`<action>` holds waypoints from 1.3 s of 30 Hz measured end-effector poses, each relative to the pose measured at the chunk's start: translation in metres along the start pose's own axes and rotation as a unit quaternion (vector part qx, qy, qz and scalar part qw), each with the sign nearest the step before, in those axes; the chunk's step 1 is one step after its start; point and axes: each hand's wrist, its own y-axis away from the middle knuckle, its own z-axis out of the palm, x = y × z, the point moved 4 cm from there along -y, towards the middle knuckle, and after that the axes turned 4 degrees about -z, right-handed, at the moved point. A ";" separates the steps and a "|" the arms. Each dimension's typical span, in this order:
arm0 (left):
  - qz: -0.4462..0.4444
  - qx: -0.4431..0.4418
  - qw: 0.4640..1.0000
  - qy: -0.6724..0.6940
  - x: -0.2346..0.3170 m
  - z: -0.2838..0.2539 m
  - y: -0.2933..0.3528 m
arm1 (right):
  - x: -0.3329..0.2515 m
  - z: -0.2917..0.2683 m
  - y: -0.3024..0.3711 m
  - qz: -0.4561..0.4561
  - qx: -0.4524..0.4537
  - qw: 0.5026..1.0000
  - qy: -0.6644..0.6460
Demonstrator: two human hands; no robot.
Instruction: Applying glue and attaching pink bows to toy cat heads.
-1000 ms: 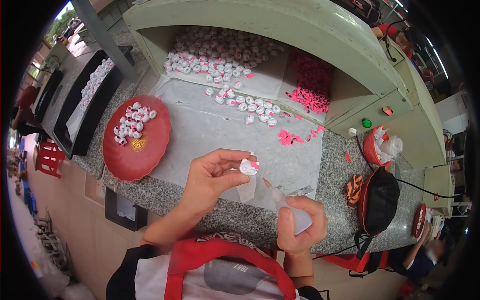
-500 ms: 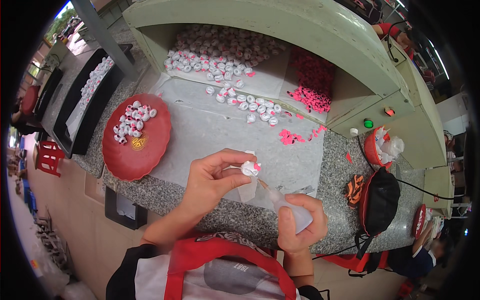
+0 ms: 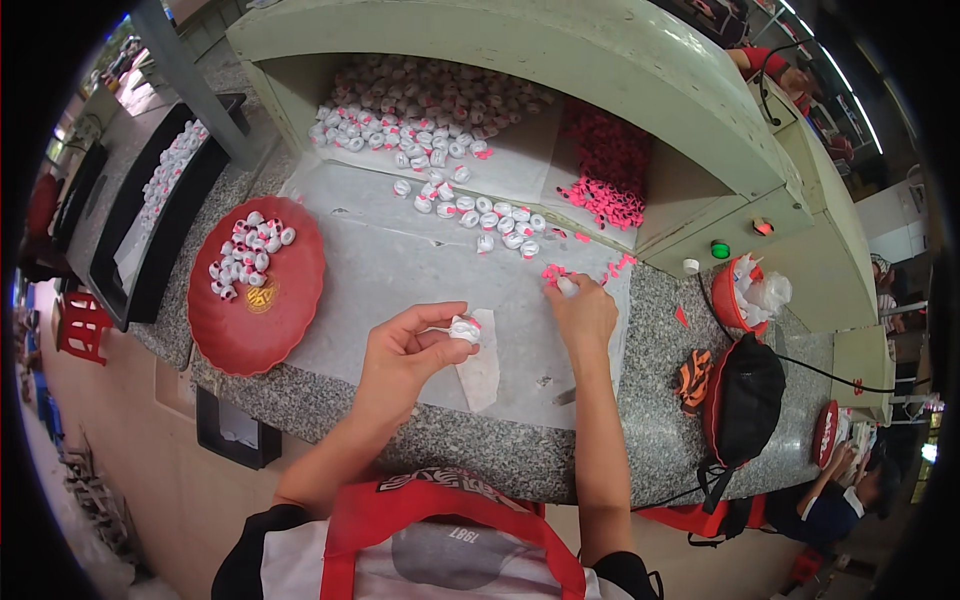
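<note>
Pinched between the thumb and fingers of my left hand (image 3: 395, 355) is a small white rounded piece (image 3: 464, 329) with a bit of pink on it. It hovers over a strip of white paper (image 3: 481, 375) on the bench. My right hand (image 3: 584, 318) reaches forward, fingertips down at a small pile of pink pieces (image 3: 553, 272). A whitish part of the squeeze bottle (image 3: 568, 287) shows by its fingers; the rest is hidden by the hand. Whether the fingertips also grip a pink piece cannot be made out.
A red scalloped plate (image 3: 205, 320) with several white pieces stands at the left. A green cabinet (image 3: 690, 150) at the back holds heaps of white and pink pieces. To the right are a red basket (image 3: 727, 300), an orange-black cloth item (image 3: 694, 380) and a black bag (image 3: 750, 400).
My right hand has moved forward from beside the white piece to the pink pile, and the bottle's tip has left the piece. My left hand has shifted slightly, still holding it.
</note>
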 end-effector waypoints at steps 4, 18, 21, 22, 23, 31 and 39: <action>0.005 -0.002 1.000 0.000 -0.002 0.004 0.003 | 0.004 -0.014 0.015 -0.052 0.051 0.997 -0.011; 0.157 -0.042 0.985 -0.056 0.006 0.019 0.013 | -0.085 -0.068 0.092 -0.046 -0.100 0.881 -0.459; 0.158 -0.057 0.981 -0.094 0.010 0.017 0.016 | -0.083 -0.071 0.093 -0.014 -0.082 0.893 -0.441; 0.157 -0.058 0.981 -0.093 0.013 0.018 0.018 | -0.082 -0.070 0.094 -0.013 -0.082 0.894 -0.441; 0.127 -0.071 0.988 -0.061 0.015 0.019 0.019 | -0.081 -0.069 0.095 -0.022 -0.073 0.894 -0.442; -0.018 -0.113 0.990 0.083 0.004 0.016 0.012 | -0.083 -0.064 0.099 -0.055 -0.073 0.868 -0.489; 0.118 -0.097 0.988 -0.019 0.004 0.025 0.013 | -0.068 -0.053 0.089 -0.029 -0.160 0.816 -0.555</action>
